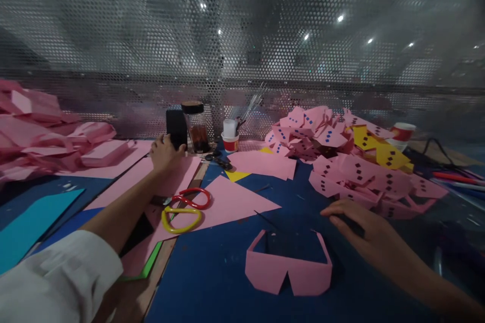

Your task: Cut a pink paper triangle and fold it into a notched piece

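Observation:
My left hand point(165, 154) reaches out at the left, its fingers bent at the foot of a black upright object point(176, 128) beside a lidded glass jar point(197, 128); what the fingertips grip, if anything, is hidden. Above the blue table surface at the right, my right hand point(354, 222) is held with fingers apart and nothing in it. Between the hands and nearer to me stands a pink paper glasses shape point(288, 272) with a V notch. Scissors with one red and one yellow handle loop point(182, 220) rest on pink paper point(227, 199).
Pink folded paper pieces point(91, 144) are heaped at the left. More pink pieces with dark diamonds point(356, 171) pile up at the right. Paper cups point(230, 142), black scissors point(220, 160) and a turquoise sheet point(34, 227) lie around. A perforated metal screen point(242, 50) stands behind.

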`<state>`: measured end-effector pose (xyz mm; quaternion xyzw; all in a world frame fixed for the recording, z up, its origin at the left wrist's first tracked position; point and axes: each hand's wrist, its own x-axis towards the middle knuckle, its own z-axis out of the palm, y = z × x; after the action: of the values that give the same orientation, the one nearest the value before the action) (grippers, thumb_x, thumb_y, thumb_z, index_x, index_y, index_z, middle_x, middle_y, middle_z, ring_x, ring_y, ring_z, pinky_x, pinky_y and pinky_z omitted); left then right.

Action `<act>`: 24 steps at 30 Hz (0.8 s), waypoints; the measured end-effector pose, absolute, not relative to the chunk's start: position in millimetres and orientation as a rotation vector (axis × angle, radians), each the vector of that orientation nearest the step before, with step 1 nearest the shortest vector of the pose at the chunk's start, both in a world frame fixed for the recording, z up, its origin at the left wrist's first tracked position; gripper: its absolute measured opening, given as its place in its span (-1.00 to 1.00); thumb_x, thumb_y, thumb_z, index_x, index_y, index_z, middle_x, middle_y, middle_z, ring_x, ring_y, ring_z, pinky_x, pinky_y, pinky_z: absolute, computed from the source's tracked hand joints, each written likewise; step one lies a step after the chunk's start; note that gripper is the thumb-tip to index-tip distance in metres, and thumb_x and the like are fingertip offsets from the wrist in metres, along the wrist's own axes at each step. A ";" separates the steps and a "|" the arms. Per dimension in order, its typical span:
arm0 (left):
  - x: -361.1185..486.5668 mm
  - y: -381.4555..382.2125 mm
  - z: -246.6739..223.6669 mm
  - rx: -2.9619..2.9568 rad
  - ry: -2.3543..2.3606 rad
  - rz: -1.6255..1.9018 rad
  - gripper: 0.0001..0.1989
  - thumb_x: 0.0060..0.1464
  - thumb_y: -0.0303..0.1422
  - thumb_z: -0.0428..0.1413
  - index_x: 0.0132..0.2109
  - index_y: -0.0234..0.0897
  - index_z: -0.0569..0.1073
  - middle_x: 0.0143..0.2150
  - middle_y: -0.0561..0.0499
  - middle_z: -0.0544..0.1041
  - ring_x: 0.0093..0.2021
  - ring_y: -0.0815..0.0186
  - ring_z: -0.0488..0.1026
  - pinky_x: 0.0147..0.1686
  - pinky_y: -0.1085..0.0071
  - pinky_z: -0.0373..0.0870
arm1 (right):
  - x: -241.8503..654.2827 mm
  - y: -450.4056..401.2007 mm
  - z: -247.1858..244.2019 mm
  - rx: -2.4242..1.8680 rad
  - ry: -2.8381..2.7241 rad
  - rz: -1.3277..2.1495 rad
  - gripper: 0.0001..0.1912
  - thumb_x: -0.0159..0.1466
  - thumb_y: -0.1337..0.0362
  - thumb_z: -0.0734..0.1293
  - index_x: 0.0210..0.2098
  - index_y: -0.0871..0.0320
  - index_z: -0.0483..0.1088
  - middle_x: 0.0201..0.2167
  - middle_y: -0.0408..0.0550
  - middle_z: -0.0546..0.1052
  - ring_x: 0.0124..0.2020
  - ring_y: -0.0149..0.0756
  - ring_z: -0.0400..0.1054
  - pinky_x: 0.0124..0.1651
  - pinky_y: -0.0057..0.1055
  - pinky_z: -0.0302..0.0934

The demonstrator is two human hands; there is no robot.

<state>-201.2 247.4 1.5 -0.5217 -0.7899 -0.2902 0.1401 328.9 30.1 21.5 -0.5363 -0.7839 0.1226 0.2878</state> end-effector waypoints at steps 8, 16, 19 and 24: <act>-201.8 269.5 24.4 -1.352 -2.380 -0.888 -0.50 0.35 -0.16 0.20 0.32 -0.25 0.40 0.34 -0.21 0.40 0.27 -0.04 0.42 0.22 -0.14 0.41 | 323.1 29.4 23.9 -1.417 -2.076 0.347 -0.74 0.46 0.09 0.25 -0.13 -0.02 0.57 -0.09 -0.04 0.63 -0.06 -0.17 0.55 0.03 -0.22 0.47; -196.0 287.2 22.8 -1.286 -2.402 -0.966 -0.53 0.36 -0.18 0.20 0.30 -0.26 0.41 0.30 -0.20 0.44 0.22 0.00 0.46 0.17 -0.09 0.47 | 322.3 29.4 20.5 -1.419 -2.074 0.330 -0.73 0.46 0.07 0.25 -0.14 -0.02 0.58 -0.10 -0.02 0.64 -0.08 -0.16 0.57 0.01 -0.24 0.49; -193.9 292.9 23.6 -1.227 -2.406 -1.013 -0.55 0.36 -0.19 0.20 0.28 -0.27 0.43 0.28 -0.19 0.45 0.19 0.02 0.48 0.15 -0.06 0.49 | 321.8 29.3 20.4 -1.420 -2.070 0.323 -0.73 0.46 0.08 0.25 -0.14 -0.02 0.58 -0.10 -0.02 0.64 -0.07 -0.15 0.57 0.01 -0.24 0.49; -189.9 302.0 23.8 -1.120 -2.424 -1.104 -0.57 0.36 -0.20 0.20 0.27 -0.27 0.43 0.26 -0.19 0.46 0.17 0.04 0.49 0.13 -0.05 0.51 | 320.3 30.0 21.4 -1.407 -2.080 0.319 -0.72 0.46 0.08 0.24 -0.15 -0.02 0.58 -0.12 -0.02 0.64 -0.09 -0.17 0.57 -0.01 -0.27 0.50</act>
<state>-189.9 302.0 23.8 -0.3846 -0.8322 -0.3790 0.1258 320.3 30.0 21.4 -0.5302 -0.7838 0.1200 0.3003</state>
